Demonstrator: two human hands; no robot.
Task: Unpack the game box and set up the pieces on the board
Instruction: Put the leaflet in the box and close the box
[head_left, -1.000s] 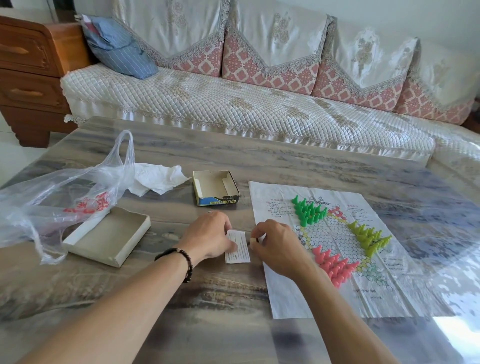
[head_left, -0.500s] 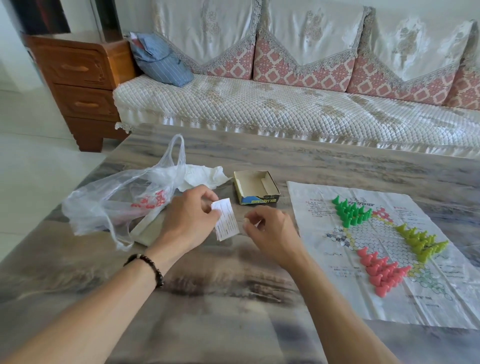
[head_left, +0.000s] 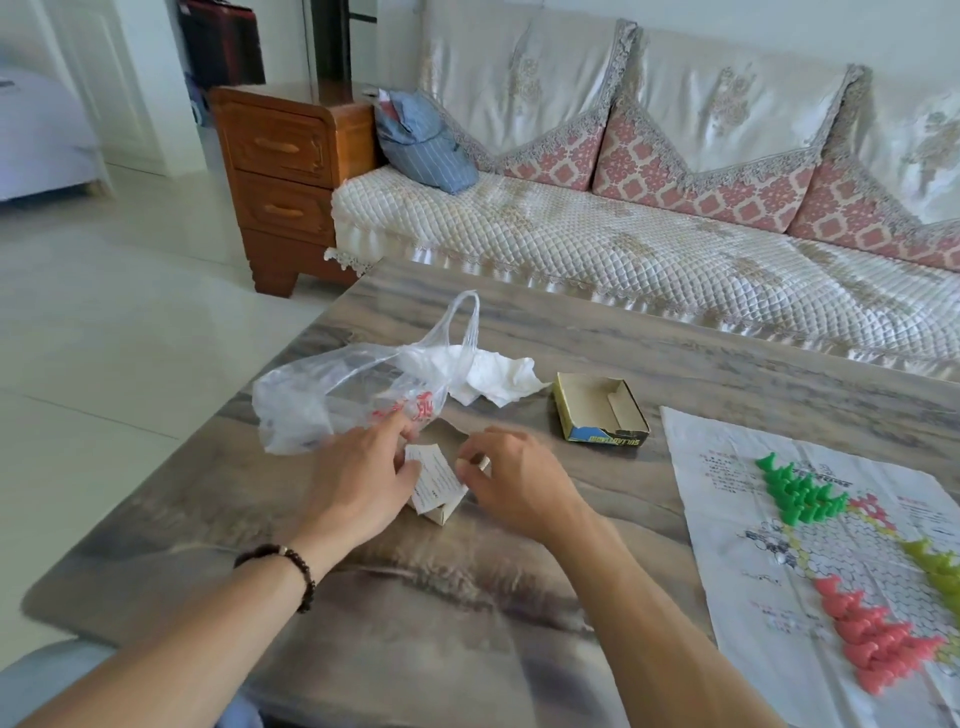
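- At centre frame we saw the left hand (head_left: 358, 483) pinching a small printed paper slip (head_left: 435, 480) by its left edge, thumb on the paper, forefinger stretched toward the plastic bag (head_left: 343, 400).
- The right hand (head_left: 511, 480) sat just right of the slip, fingers curled in and fingertips pinched together; something pale showed between them, but we could not tell what it was, or whether it touched the slip.
- Under the slip lay a flat cardboard tray (head_left: 441, 512), only its lower corner and upper edge showing past the hands.
- The small open game box (head_left: 600, 413) stood empty, right of centre, well apart from the hands, on the grey table (head_left: 467, 623).
- At the right edge of the frame we saw the paper board (head_left: 769, 561) spread flat, with green pieces (head_left: 797, 491) grouped at its top, yellow-green pieces (head_left: 935, 564) at the right edge, and pink pieces (head_left: 872, 644) below.
- A crumpled white tissue (head_left: 493, 371) touched the bag's right side.
- A dark bead bracelet (head_left: 291, 564) circled the left wrist.
- Across the upper frame ran a quilted sofa (head_left: 623, 239), a blue striped cushion (head_left: 426, 145) at its left end beside a wooden drawer cabinet (head_left: 285, 171).
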